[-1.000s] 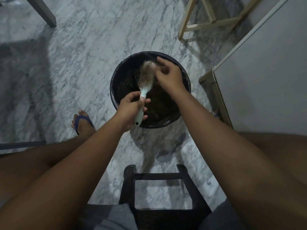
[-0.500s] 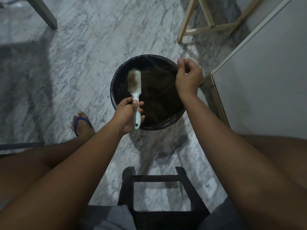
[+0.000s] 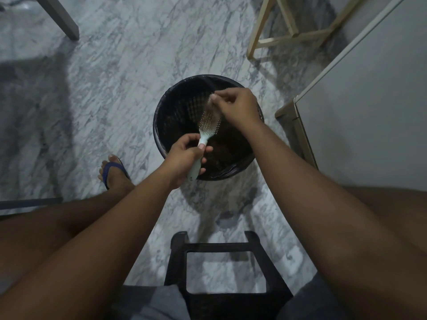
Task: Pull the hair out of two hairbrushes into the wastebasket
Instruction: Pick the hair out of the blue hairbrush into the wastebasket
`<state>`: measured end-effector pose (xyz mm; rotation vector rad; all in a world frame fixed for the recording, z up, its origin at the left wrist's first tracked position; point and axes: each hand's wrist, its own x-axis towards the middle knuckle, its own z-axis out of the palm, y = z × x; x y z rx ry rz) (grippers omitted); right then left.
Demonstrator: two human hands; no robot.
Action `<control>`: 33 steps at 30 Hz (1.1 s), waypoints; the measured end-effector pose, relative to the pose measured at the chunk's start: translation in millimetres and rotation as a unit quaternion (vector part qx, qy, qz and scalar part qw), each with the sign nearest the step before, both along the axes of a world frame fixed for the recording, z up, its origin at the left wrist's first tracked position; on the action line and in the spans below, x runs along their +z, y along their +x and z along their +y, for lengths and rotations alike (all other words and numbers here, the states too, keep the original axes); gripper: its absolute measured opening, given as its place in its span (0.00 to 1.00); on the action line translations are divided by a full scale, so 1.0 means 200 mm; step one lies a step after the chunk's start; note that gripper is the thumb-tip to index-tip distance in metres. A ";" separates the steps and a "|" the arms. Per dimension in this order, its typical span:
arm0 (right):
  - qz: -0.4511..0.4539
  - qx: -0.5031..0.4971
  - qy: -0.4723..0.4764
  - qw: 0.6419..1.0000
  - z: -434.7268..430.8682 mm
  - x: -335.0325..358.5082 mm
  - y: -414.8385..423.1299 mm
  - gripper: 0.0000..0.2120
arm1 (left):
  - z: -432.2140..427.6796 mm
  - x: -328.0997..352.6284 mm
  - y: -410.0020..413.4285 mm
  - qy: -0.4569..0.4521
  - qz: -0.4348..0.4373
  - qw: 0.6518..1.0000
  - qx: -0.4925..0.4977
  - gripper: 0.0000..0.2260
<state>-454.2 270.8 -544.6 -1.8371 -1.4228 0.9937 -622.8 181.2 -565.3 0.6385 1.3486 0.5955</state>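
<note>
Head cam: left hand (image 3: 184, 155) grips the brush (image 3: 209, 122) over the wastebasket (image 3: 172, 107), right hand (image 3: 236, 105) pinches hair (image 3: 210, 104) at its tip. Yank sideways and strands could drift onto the floor (image 3: 115, 88).

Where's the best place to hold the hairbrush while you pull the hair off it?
Grip the hairbrush by its slim handle, from the near end, as the left hand does. The handle is narrow enough for fingers to wrap round and has no bristles. That leaves the wide head pointing away over the wastebasket, bristles up, so the right hand can pinch the hair at its tip.
</note>
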 end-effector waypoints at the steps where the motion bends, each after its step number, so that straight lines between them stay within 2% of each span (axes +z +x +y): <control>1: -0.026 -0.001 0.014 1.000 0.01 0.00 0.01 0.09 | 0.00 0.00 0.00 -0.001 -0.003 1.000 -0.004 0.09; 5: -0.047 -0.029 0.057 0.997 0.01 -0.01 0.01 0.08 | 0.00 0.01 0.02 -0.017 -0.039 0.999 -0.008 0.09; 8: -0.012 -0.101 0.109 0.989 0.03 0.01 0.02 0.11 | 0.01 0.01 0.03 -0.048 -0.059 0.997 0.026 0.09; 12: 0.092 -0.196 0.182 0.959 0.08 0.10 0.07 0.11 | 0.00 0.00 0.01 -0.068 -0.049 0.994 0.066 0.08; 14: 0.087 -0.211 0.190 0.955 0.08 0.10 0.10 0.10 | 0.00 -0.01 -0.01 -0.065 -0.047 0.994 0.079 0.07; 16: 0.002 -0.162 0.128 0.978 0.05 0.04 0.14 0.08 | 0.01 0.00 -0.03 -0.056 -0.045 0.994 0.083 0.07; 17: -0.072 -0.101 0.046 0.991 0.03 0.00 0.16 0.07 | 0.02 0.00 -0.04 -0.052 -0.043 0.995 0.080 0.07; 19: -0.169 0.020 -0.125 0.977 -0.02 -0.09 0.17 0.12 | 0.03 0.00 -0.05 -0.042 -0.040 0.996 0.067 0.07; 20: -0.161 0.039 -0.163 0.973 -0.04 -0.11 0.16 0.16 | 0.03 0.01 -0.05 -0.039 -0.036 0.997 0.060 0.08; 21: -0.111 0.035 -0.165 0.979 -0.06 -0.11 0.14 0.20 | 0.03 0.01 -0.05 -0.037 -0.034 0.997 0.054 0.09; 23: 0.042 0.001 -0.119 0.992 -0.09 -0.11 0.10 0.25 | 0.03 0.01 -0.04 -0.034 -0.030 0.998 0.040 0.12; 26: 0.211 0.010 -0.121 0.970 -0.11 -0.09 0.03 0.32 | 0.02 0.01 -0.03 -0.037 -0.027 0.999 0.021 0.13; 28: 0.221 0.014 -0.109 0.969 -0.11 -0.08 0.00 0.31 | 0.02 0.02 -0.03 -0.037 -0.028 0.999 0.016 0.14; 30: 0.184 -0.012 -0.091 0.979 -0.10 -0.09 -0.01 0.28 | 0.02 0.02 -0.03 -0.034 -0.027 0.999 0.013 0.13; 33: 0.125 -0.026 -0.076 0.989 -0.09 -0.04 0.02 0.16 | 0.01 0.02 -0.03 -0.034 -0.026 0.999 0.015 0.13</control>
